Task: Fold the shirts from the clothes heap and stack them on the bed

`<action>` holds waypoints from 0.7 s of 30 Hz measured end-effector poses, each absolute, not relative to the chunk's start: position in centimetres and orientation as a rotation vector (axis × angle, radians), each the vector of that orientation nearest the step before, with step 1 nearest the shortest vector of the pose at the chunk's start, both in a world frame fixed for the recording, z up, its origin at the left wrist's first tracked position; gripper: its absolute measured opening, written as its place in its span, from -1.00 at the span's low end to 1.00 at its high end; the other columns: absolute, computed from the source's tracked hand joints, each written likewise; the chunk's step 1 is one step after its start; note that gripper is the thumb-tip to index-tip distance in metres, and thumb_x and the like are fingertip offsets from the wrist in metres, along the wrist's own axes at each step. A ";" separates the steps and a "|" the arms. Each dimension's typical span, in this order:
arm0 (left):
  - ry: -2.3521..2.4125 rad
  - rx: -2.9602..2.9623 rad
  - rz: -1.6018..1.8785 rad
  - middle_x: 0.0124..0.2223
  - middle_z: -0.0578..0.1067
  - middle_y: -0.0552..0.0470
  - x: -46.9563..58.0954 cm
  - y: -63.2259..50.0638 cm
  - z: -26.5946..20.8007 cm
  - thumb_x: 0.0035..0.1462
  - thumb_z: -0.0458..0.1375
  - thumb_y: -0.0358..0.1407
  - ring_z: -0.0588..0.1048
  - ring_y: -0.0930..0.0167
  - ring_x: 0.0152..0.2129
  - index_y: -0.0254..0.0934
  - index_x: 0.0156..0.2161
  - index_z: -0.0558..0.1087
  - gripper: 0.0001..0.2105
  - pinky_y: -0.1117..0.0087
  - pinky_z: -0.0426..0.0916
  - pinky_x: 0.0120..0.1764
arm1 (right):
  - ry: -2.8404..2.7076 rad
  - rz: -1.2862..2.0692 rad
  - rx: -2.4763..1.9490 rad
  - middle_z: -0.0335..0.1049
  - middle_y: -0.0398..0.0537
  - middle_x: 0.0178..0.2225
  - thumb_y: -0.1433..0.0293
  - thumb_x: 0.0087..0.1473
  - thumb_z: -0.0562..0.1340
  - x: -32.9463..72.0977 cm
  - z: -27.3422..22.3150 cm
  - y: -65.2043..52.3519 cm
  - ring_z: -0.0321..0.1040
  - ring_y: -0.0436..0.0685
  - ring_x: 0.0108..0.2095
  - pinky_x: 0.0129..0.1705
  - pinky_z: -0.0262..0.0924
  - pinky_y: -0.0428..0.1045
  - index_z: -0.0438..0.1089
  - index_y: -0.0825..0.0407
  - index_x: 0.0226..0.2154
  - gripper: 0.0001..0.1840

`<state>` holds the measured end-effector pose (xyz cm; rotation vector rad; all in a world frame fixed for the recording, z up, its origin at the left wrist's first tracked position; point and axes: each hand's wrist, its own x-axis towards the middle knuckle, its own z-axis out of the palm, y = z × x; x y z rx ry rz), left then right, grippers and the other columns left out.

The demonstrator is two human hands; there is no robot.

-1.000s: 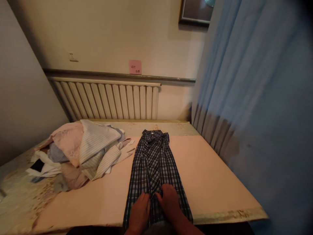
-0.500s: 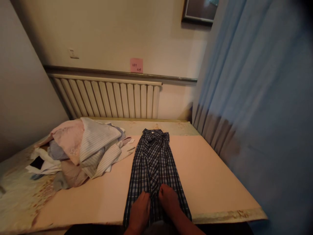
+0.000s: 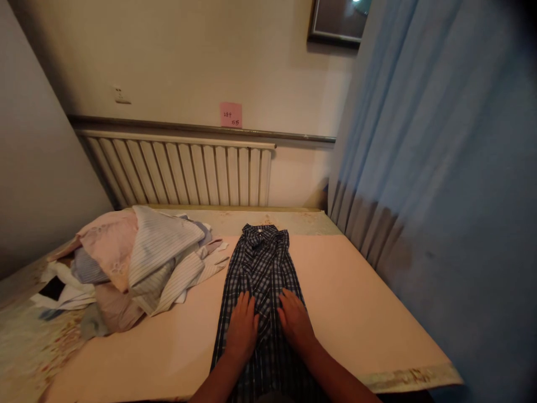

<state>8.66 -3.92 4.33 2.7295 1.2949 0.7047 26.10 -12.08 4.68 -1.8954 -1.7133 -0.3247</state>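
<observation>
Cream wall (image 3: 168, 50) closes off the far side of the room, with a ribbed, pale metal radiator (image 3: 197, 173) below its dark rail and a square pink paper note (image 3: 231, 115) stuck just above that rail. Long blue fabric curtains (image 3: 457, 196) hang along the right side. Before me is a broad table covered in floral cloth (image 3: 310, 222), with a smooth, peach-coloured sheet (image 3: 356, 296) spread over most of it. On that sheet, dark blue-and-white plaid cloth garment (image 3: 264, 280) lies lengthwise near the middle, its collar at the far end and its near end under my forearms. My left hand (image 3: 242, 329) is spread palm down over its left half, fingers pointing away from me; my right hand (image 3: 295, 322) matches it on the right half, fingers apart and slightly bent. Neither grips the cloth, and a strip of plaid shows between them. To the left, just beside the garment, sits a rumpled heap of pink, white, grey and striped clothes (image 3: 161, 240).
</observation>
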 end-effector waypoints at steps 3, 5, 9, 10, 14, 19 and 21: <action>1.273 2.798 0.552 0.33 0.18 -0.13 9.8 -2.5 3.7 0.24 -0.05 -0.32 0.08 0.18 0.28 -0.29 0.24 0.22 -0.54 0.01 0.06 0.23 | -1.817 -0.220 -1.964 0.15 0.12 0.25 0.30 0.18 0.14 26.9 3.9 -11.2 0.01 0.30 0.27 0.27 -0.05 0.24 0.25 0.10 0.16 -0.50; 1.224 2.824 0.460 0.33 0.20 -0.10 10.1 -2.1 3.2 0.24 -0.03 -0.27 0.11 0.17 0.27 -0.24 0.26 0.21 -0.52 -0.05 0.02 0.23 | -1.839 -0.146 -2.011 0.14 0.07 0.26 0.20 0.17 0.16 27.0 3.1 -11.0 -0.02 0.31 0.29 0.29 -0.09 0.27 0.24 0.04 0.18 -0.45; 1.201 2.822 0.396 0.32 0.20 -0.10 10.1 -2.0 2.7 0.23 -0.02 -0.21 0.09 0.15 0.28 -0.21 0.26 0.21 -0.50 -0.08 -0.01 0.24 | -1.843 -0.104 -2.028 0.08 0.02 0.29 0.14 0.19 0.14 27.2 1.7 -10.8 -0.07 0.28 0.31 0.31 -0.16 0.26 0.20 -0.01 0.22 -0.41; 1.208 2.819 0.391 0.33 0.19 -0.10 10.1 -2.0 2.7 0.24 -0.02 -0.21 0.09 0.15 0.28 -0.22 0.27 0.20 -0.50 -0.08 -0.02 0.24 | -1.847 -0.101 -2.022 0.07 0.01 0.29 0.14 0.20 0.13 27.3 1.6 -10.7 -0.08 0.27 0.31 0.32 -0.16 0.26 0.19 -0.01 0.22 -0.41; 1.212 2.814 0.376 0.33 0.18 -0.09 10.1 -1.9 2.7 0.23 -0.02 -0.22 0.09 0.15 0.28 -0.23 0.27 0.21 -0.50 -0.08 -0.03 0.24 | -1.838 -0.097 -2.017 0.08 -0.01 0.29 0.13 0.20 0.13 27.3 1.7 -10.6 -0.07 0.27 0.31 0.32 -0.16 0.25 0.21 -0.03 0.21 -0.43; 1.203 2.810 0.378 0.33 0.18 -0.09 10.0 -2.1 2.9 0.24 -0.02 -0.21 0.10 0.15 0.28 -0.21 0.27 0.20 -0.51 -0.08 -0.02 0.23 | -1.829 -0.106 -2.030 0.13 0.02 0.27 0.13 0.20 0.13 26.9 2.8 -10.8 -0.05 0.28 0.30 0.31 -0.16 0.24 0.24 0.00 0.19 -0.44; 1.198 2.817 0.394 0.33 0.19 -0.09 9.8 -2.4 3.0 0.26 -0.02 -0.19 0.09 0.16 0.28 -0.21 0.27 0.19 -0.51 -0.07 -0.02 0.24 | -1.835 -0.097 -2.038 0.14 0.04 0.26 0.12 0.20 0.12 26.8 3.2 -11.0 -0.05 0.28 0.30 0.31 -0.16 0.25 0.25 0.02 0.18 -0.44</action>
